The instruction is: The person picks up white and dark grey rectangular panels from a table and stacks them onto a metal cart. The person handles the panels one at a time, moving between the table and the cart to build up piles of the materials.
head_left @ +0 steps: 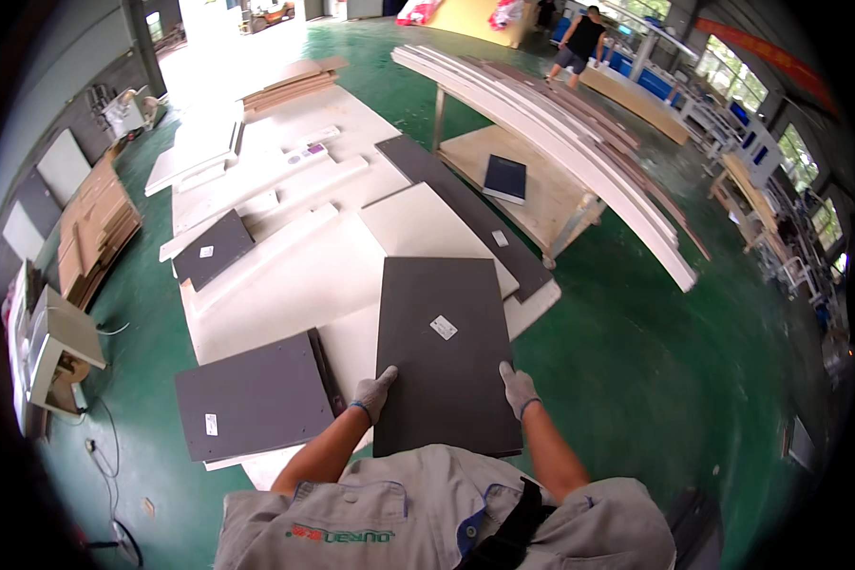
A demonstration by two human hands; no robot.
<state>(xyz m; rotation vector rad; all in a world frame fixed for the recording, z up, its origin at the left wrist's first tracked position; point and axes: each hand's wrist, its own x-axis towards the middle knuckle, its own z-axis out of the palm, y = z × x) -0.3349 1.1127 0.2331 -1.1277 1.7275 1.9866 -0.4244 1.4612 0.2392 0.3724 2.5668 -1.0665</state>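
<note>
A dark grey rectangular panel with a small white label spans the space between my two gloved hands, just in front of my body. My left hand grips its left edge, and my right hand grips its right edge. The fingers pass underneath and are hidden by the panel. Its far end overlaps a white panel on the wide white table. To the left, a stack of dark grey panels with a label lies at the table's near corner.
Farther off on the table lie a small dark panel, white strips and a long dark board. Long white strips rest on a wooden cart at right. Brown boards lean at left. A person stands far right.
</note>
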